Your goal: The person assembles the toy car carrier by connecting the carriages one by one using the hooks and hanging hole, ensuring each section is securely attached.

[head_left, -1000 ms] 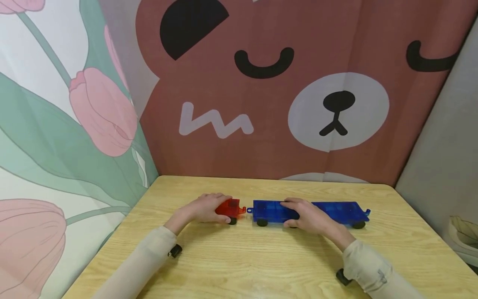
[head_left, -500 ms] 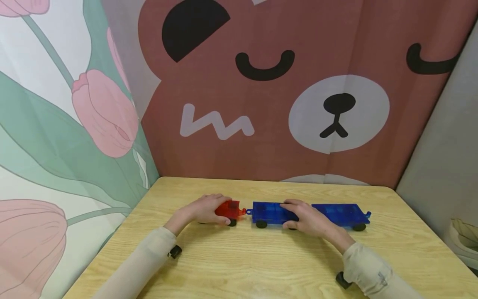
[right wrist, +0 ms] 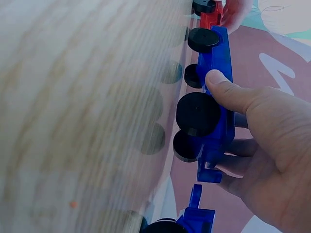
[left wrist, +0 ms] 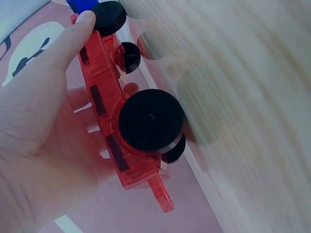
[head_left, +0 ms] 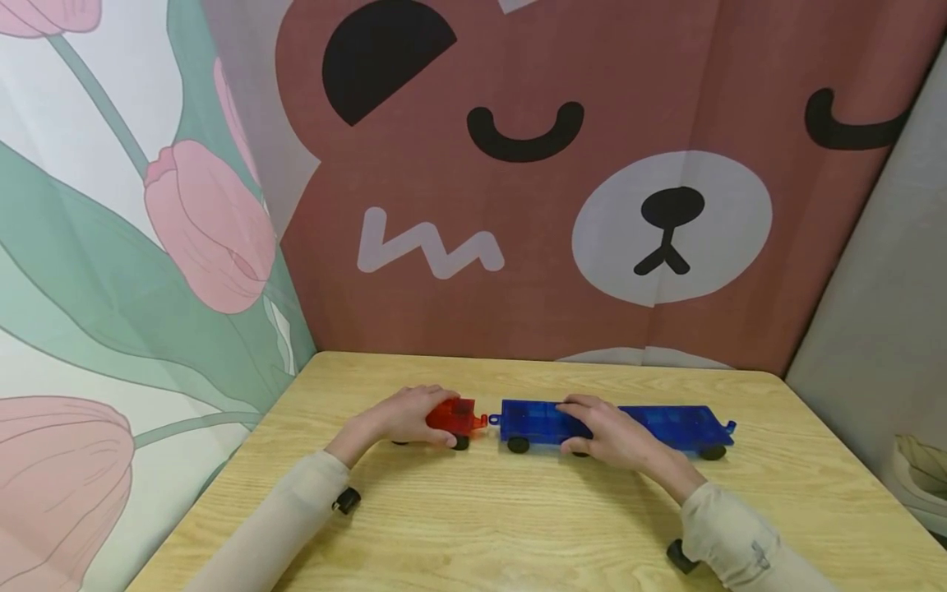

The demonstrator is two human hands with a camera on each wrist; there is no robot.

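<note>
The translucent red plastic wheeled car [head_left: 453, 418] stands on the light wooden bench [head_left: 518, 526], just at 9 o'clock of the first translucent blue plastic wheeled car [head_left: 534, 421]; their end couplers meet or nearly meet, which one cannot tell. The left hand [head_left: 405, 415] has its grip curled over the red car, thumb along the near edge by a black wheel [left wrist: 150, 119]. The right hand [head_left: 608, 432] grips the first blue car, thumb on the near side, fingers over the top. At 3 o'clock of that hand a second translucent blue plastic wheeled car [head_left: 684, 426] follows in line. Behind the bench, toward 12 o'clock, hangs a brown bear-face cloth [head_left: 592, 205]; at 9 o'clock a tulip-print cloth [head_left: 148, 247].
</note>
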